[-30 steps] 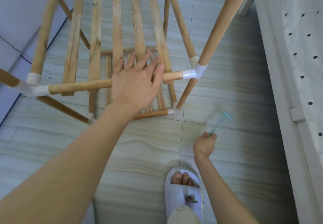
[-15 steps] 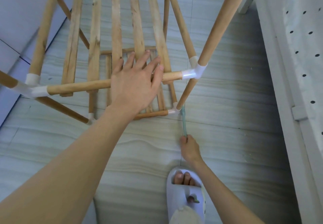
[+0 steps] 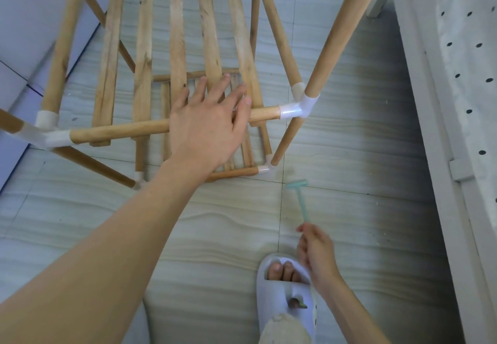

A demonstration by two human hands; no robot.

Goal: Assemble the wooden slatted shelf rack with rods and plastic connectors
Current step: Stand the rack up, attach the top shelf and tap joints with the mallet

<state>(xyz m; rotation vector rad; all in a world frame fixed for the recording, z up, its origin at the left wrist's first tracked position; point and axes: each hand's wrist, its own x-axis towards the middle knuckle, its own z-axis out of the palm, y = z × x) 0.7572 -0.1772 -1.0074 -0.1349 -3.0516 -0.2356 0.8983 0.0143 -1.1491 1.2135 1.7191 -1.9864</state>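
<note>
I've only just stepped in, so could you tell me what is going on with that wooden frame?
A person is putting together a wooden slatted rack on the tiled floor. The left hand lies flat, fingers spread, over the front rod, steadying the frame. The right hand pinches the handle of a small teal plastic mallet, whose head hangs just off the lower white corner connector, not touching it.

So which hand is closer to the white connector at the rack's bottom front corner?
Right. The right hand holds a small hammer just below that connector; the left hand rests higher, on the front rod.
</note>
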